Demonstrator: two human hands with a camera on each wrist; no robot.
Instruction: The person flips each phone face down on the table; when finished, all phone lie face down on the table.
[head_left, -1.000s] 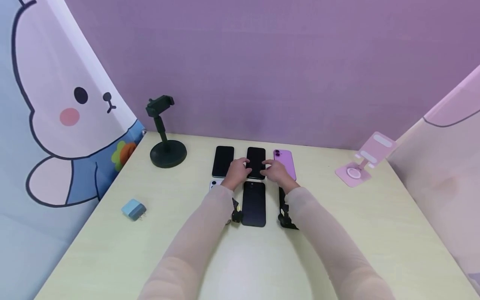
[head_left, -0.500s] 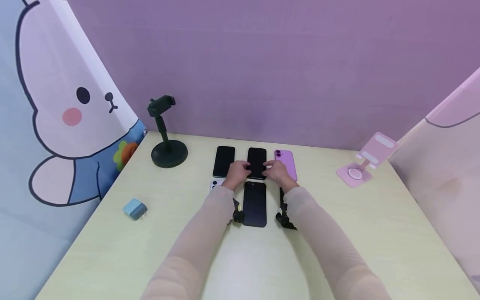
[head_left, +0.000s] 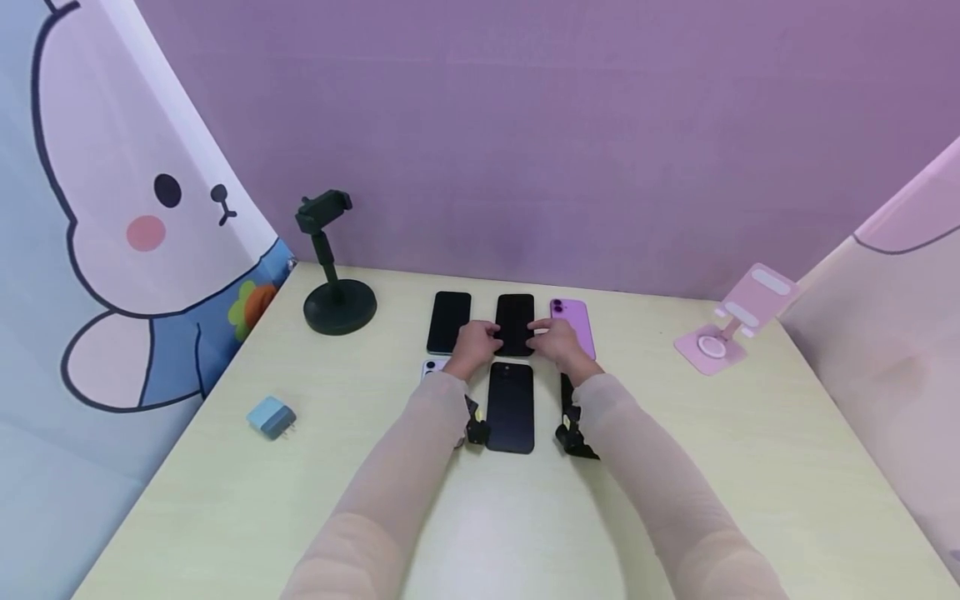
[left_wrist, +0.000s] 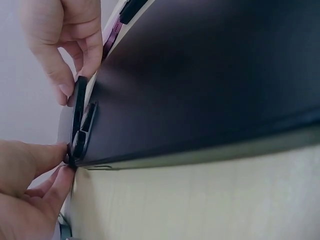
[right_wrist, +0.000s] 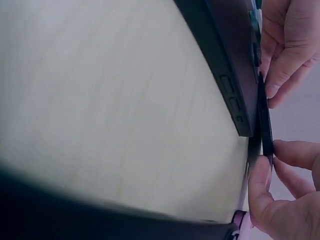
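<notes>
At the middle of the back row is a black smartphone (head_left: pixel 515 321), its long sides between my two hands. My left hand (head_left: pixel 474 347) pinches its left edge with thumb and fingers. On the opposite edge, my right hand (head_left: pixel 562 343) does the same. In the left wrist view the held phone (left_wrist: pixel 78 107) appears edge-on, tilted relative to the large dark phone (left_wrist: pixel 210 85) nearer the camera. That nearer one is the dark-backed phone (head_left: pixel 511 408) lying just in front. The right wrist view also shows the held phone (right_wrist: pixel 265 120) as a thin edge between both hands' fingertips.
A black-screened phone (head_left: pixel 448 321) and a purple phone (head_left: pixel 574 323) flank it. A pale phone (head_left: pixel 430 367) and another dark phone (head_left: pixel 566 390) lie partly under my forearms. Around them stand a black phone stand (head_left: pixel 339 307), a blue charger plug (head_left: pixel 272 417) and a pink stand (head_left: pixel 752 300).
Both hands keep their pinch on the middle back phone, with hardly any movement. The head view has shifted very slightly.
</notes>
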